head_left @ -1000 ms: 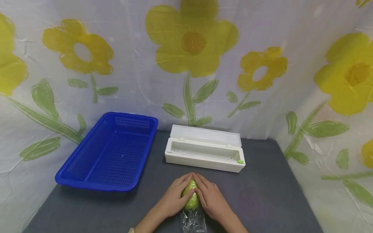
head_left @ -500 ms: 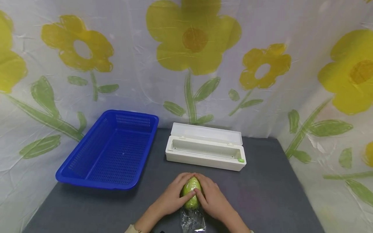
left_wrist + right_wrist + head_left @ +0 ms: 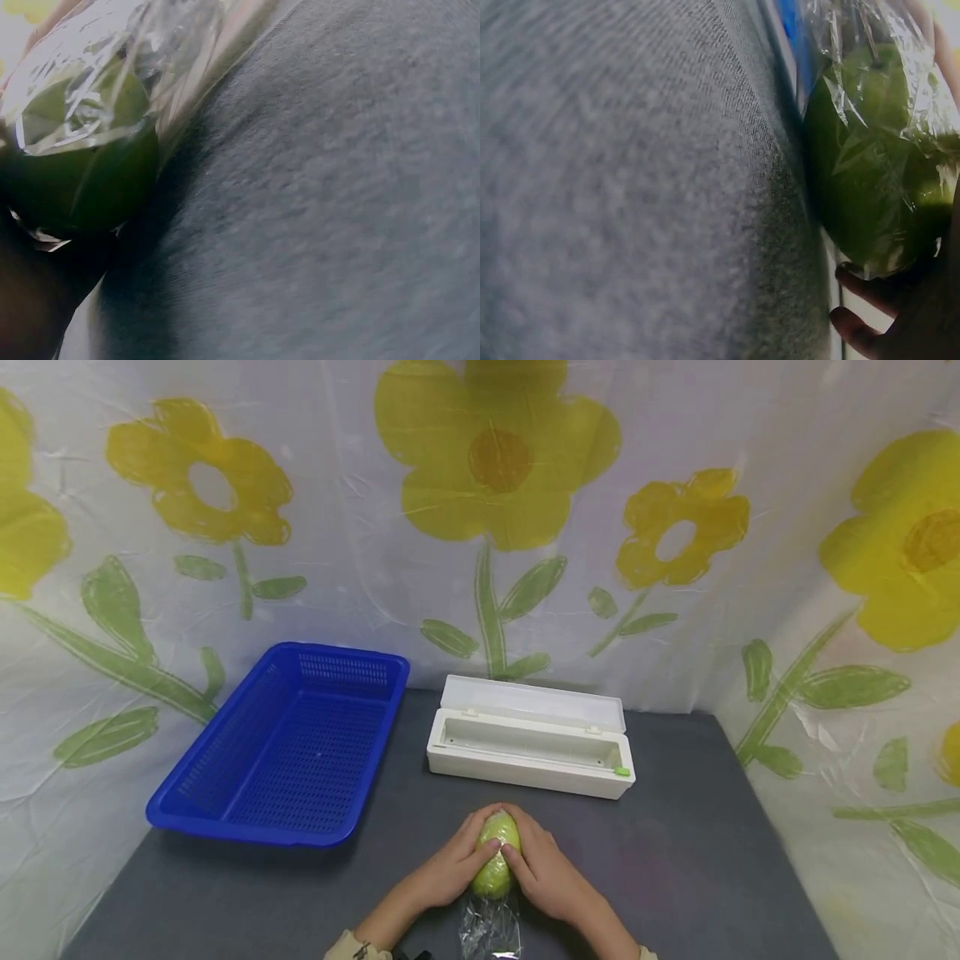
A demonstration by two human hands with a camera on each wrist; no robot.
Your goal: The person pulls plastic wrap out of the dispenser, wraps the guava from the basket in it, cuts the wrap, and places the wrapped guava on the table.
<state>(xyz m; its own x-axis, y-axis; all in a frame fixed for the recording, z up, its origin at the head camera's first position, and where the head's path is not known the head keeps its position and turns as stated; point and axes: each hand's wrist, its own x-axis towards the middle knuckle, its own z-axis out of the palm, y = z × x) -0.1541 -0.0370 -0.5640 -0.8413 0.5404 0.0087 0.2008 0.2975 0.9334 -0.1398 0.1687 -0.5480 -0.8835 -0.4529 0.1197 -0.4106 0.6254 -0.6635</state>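
Note:
A green fruit (image 3: 492, 878), its kind not clear, lies in clear plastic film on the table at the front centre. My left hand (image 3: 450, 867) grips it from the left and my right hand (image 3: 552, 878) from the right. Both thumbs rest on top, tips close together, while the fingers curve round its far end. Loose crinkled film (image 3: 489, 931) trails from the near end. In the left wrist view the wrapped fruit (image 3: 90, 176) shows shiny folds. The right wrist view has the fruit (image 3: 862, 180) above my darkened fingers (image 3: 866, 289).
Behind the hands stands a long white box (image 3: 525, 768), its lid (image 3: 532, 703) raised and a green piece at its right end. A blue perforated basket (image 3: 243, 832) sits at the left. The dark grey tabletop (image 3: 697, 860) meets a flower-patterned curtain (image 3: 337, 602) at the back.
My fingers have bent more round the fruit's far end, and more of its top shows between my hands. The trailing film has shifted slightly left. Box and basket stay put.

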